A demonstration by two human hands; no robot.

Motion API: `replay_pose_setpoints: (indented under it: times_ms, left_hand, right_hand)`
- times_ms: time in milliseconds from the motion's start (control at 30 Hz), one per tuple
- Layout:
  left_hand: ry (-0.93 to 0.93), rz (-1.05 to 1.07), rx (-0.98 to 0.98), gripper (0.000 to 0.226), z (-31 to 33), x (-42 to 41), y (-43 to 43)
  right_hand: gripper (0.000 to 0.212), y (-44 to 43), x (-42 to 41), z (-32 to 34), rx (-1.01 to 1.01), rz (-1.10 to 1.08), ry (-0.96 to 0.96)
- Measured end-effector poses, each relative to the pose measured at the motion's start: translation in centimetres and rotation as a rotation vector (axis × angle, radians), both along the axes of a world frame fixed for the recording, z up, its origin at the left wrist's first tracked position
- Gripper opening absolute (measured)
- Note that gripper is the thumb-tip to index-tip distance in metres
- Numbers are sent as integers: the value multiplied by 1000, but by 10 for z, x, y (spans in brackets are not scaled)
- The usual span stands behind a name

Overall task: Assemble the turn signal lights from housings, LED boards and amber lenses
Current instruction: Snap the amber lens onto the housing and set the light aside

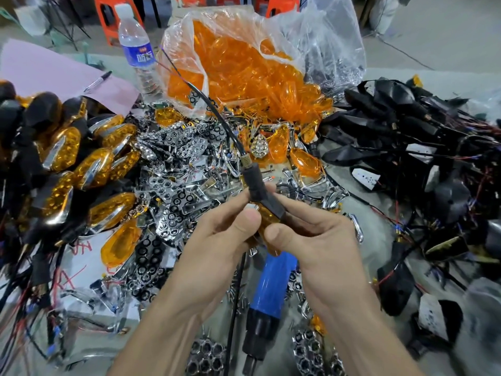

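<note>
Both my hands hold one turn signal light (pixel 264 202) at the centre of the head view: a black housing with an amber lens on its underside and a black wire curving up and away. My left hand (pixel 217 237) grips it from the left, thumb on the lens. My right hand (pixel 314 234) grips it from the right, thumb on the lens edge. Finished amber-lensed lights (pixel 81 164) are piled at the left. Chrome reflector pieces (pixel 173 169) cover the middle. A clear bag of amber lenses (pixel 238 69) stands behind. Black housings with wires (pixel 406 131) lie at the right.
A blue electric screwdriver (pixel 271 289) lies below my hands, its cord running toward me. A water bottle (pixel 137 50) stands at the back left beside pink paper with a marker pen (pixel 97 81). Orange stools (pixel 113 12) stand beyond the table.
</note>
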State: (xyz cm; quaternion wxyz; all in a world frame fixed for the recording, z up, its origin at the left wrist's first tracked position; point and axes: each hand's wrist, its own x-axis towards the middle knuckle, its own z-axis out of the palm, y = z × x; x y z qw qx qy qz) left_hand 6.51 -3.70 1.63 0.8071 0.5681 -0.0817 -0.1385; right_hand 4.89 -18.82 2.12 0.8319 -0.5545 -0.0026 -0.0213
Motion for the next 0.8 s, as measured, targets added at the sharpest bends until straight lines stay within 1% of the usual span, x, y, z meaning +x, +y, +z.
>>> replay_pose_setpoints:
  times_ms: [67, 167, 233, 267, 400, 467, 533, 633, 800]
  left_hand:
    - [8, 5, 38, 40, 1, 3, 1]
    - [-10, 30, 187, 38, 2, 9, 4]
    - [-13, 101, 252, 40, 0, 12, 5]
    - [-13, 128, 267, 43, -1, 13, 6]
    - [14, 143, 292, 46, -4, 13, 5]
    - [12, 174, 306, 42, -6, 11, 5]
    - [15, 211, 320, 39, -7, 8, 5]
    - [-24, 149, 358, 50, -8, 5, 6]
    - [-126, -7, 440, 72, -10, 2, 18]
  right_hand:
    - [44, 0, 2, 0, -22, -1, 17]
    - [45, -4, 5, 2, -160, 30, 44]
    - [58, -10, 4, 2, -259, 117, 67]
    - [62, -12, 4, 2, -263, 144, 90]
    - [54, -15, 4, -2, -107, 215, 218]
    - [50, -13, 4, -4, -78, 252, 268]
    - [48, -10, 4, -7, -66, 241, 271]
    - [45, -7, 5, -9, -53, 190, 267]
    - [41, -7, 7, -9, -28, 176, 262]
